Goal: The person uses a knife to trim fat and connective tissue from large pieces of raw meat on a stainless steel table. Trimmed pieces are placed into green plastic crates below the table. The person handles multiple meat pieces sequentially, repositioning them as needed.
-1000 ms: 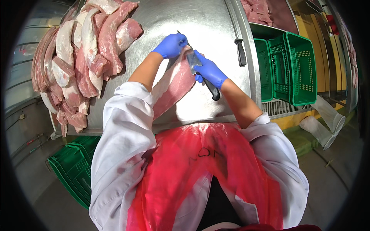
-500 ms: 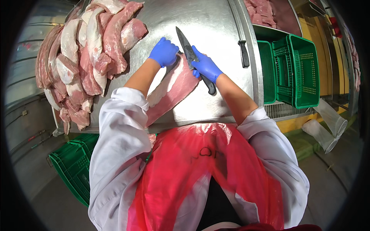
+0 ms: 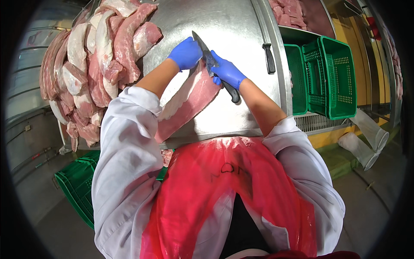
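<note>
One long piece of pink meat [image 3: 192, 101] with a pale fat side lies slantwise on the steel worktable. My left hand [image 3: 186, 53], in a blue glove, is closed at its far end, fingertips partly hidden, and seems to grip its edge. In my blue-gloved right hand [image 3: 228, 71] is a knife [image 3: 233, 94], its black handle toward me and its blade slanting up and left between my hands. The right fingers also touch the meat's right edge. A large heap of similar meat [image 3: 101, 60] is piled to the left.
A second black-handled knife [image 3: 268, 58] lies along the steel table's right rim [image 3: 282, 82]. Green crates [image 3: 330, 77] stand to the right, another green crate [image 3: 77, 179] at lower left. A tray of cut meat [image 3: 286, 15] sits at far right.
My left hand has turned slightly and shifted a little right relative to the table. The knife and right hand have moved slightly left, and the meat's near end lies further left.
</note>
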`<state>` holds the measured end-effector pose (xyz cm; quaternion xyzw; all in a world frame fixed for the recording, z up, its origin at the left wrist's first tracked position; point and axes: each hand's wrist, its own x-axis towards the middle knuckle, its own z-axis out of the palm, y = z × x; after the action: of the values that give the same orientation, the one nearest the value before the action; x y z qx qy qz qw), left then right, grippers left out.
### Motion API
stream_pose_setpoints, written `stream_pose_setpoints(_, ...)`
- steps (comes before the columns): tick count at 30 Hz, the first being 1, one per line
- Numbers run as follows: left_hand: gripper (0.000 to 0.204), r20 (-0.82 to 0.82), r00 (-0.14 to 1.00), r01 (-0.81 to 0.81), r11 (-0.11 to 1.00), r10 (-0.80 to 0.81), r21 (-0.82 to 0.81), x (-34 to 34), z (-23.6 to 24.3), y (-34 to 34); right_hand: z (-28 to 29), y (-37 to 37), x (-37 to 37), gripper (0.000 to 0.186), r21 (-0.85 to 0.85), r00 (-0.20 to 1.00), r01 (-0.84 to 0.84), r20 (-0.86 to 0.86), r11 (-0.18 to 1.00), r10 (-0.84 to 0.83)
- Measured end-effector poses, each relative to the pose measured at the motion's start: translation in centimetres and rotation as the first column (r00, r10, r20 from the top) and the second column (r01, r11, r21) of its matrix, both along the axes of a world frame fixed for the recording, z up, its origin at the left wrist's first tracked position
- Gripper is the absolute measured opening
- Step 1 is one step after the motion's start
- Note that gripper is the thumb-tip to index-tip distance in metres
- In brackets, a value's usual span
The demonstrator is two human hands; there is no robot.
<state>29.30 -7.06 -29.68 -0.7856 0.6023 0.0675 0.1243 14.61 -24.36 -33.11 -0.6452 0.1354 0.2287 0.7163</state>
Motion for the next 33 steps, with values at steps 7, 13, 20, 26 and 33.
stream_pose_setpoints(7, 0.019, 0.13, 0.956, 0.277, 0.957, -0.265, -0.085, 0.3, -0.1, -2.6, 0.5, -2.0, -6.7, 0.072, 0.026, 0.979, -0.205, 0.019, 0.978, 0.204)
stream_pose_setpoints(13, 0.019, 0.064, 0.958, 0.282, 0.959, -0.28, -0.024, -0.1, 1.5, -3.6, 1.3, 0.1, -5.5, 0.075, -0.132, 0.982, -0.18, 0.032, 0.975, 0.186)
stream_pose_setpoints(20, 0.016, 0.128, 0.924, 0.366, 0.93, -0.359, -0.036, -1.1, 2.9, -4.2, 2.6, 2.3, -6.9, 0.077, -0.041, 0.991, -0.132, 0.024, 0.99, 0.133)
stream_pose_setpoints(26, 0.016, 0.148, 0.932, 0.338, 0.941, -0.331, -0.026, -1.6, 4.6, -3.8, 3.1, 3.8, -11.1, 0.081, -0.054, 0.976, -0.208, 0.049, 0.977, 0.21)
stream_pose_setpoints(33, 0.017, 0.141, 0.946, 0.307, 0.948, -0.294, -0.086, -2.5, 5.6, -3.8, 2.5, 7.3, -8.4, 0.081, -0.017, 0.997, -0.033, 0.07, 0.999, 0.034)
